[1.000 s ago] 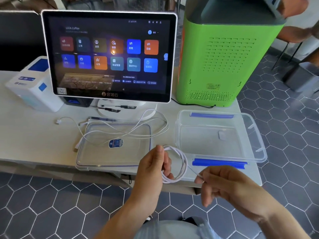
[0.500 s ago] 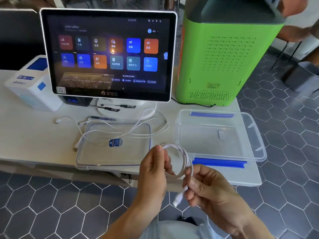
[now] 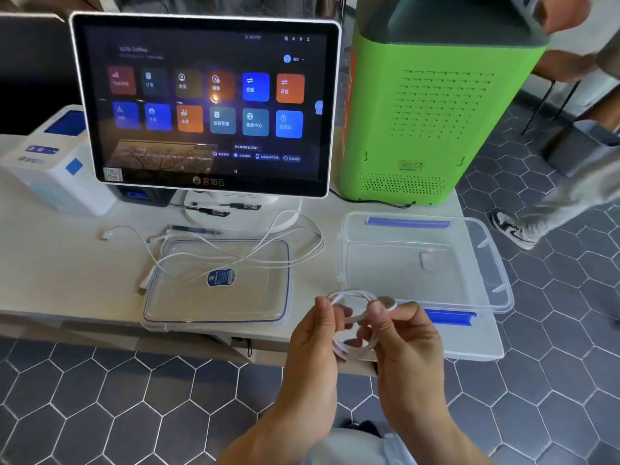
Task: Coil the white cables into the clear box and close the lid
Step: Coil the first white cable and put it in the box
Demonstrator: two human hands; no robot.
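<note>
The loose end is now wound in, so my left hand (image 3: 315, 333) and right hand (image 3: 402, 333) both pinch the finished thin white cable coil (image 3: 352, 317), ready for the clear plastic box (image 3: 496, 263).

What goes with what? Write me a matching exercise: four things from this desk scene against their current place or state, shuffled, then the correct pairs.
Things
1. coiled cable
2. loose cable
3. clear box
4. lid

Places or states
A. flat on the table, blue sticker showing
B. open, no cable inside
C. held between the left hand and right hand
D. sprawled across the lid and table

Pairs: 1-C, 2-D, 3-B, 4-A
</note>
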